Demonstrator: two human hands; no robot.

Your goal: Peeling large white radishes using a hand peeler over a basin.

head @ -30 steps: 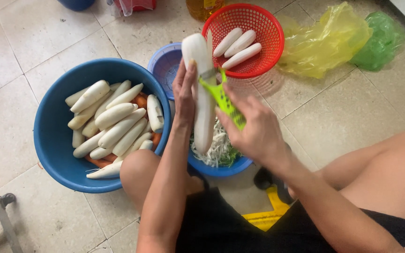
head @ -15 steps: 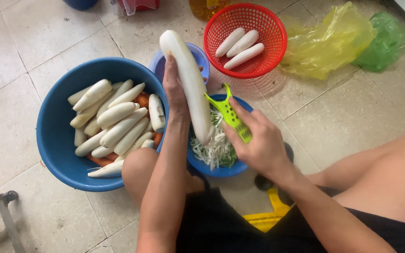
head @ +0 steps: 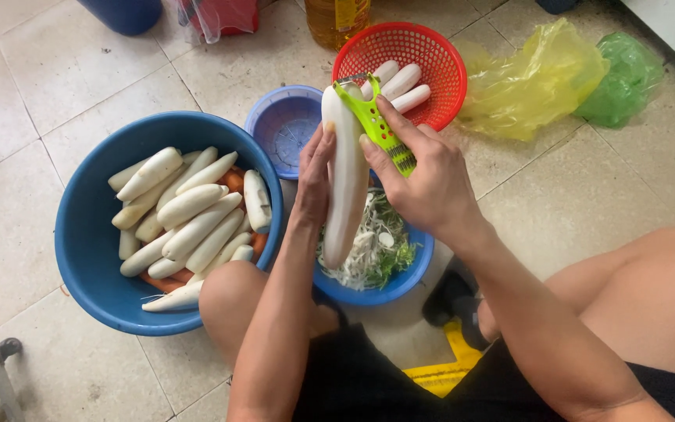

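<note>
We look down from above at a tiled floor (head: 33,86) where we sit with bare knees apart. Our left hand (head: 312,184) is closed around the side of a long white peeled radish (head: 347,176), holding it nearly upright, its lower end over a small blue bowl (head: 416,262) full of white and green peelings. Our right hand (head: 427,180) is clamped on a lime-green peeler (head: 370,117), whose blade end lies against the top of the radish. The two hands sit just beside each other, with the radish between them.

Beside our left knee, toward the left edge of the floor, stands a large blue basin (head: 80,234) heaped with more peeled white radishes (head: 189,207) over some orange pieces. Beyond the hands is a small lilac strainer basket (head: 287,125), and just to its right a red mesh basket (head: 431,51) holding a few short white pieces. Toward the far right corner lie a crumpled yellow plastic bag (head: 541,78) and a green plastic bag (head: 626,78).
</note>
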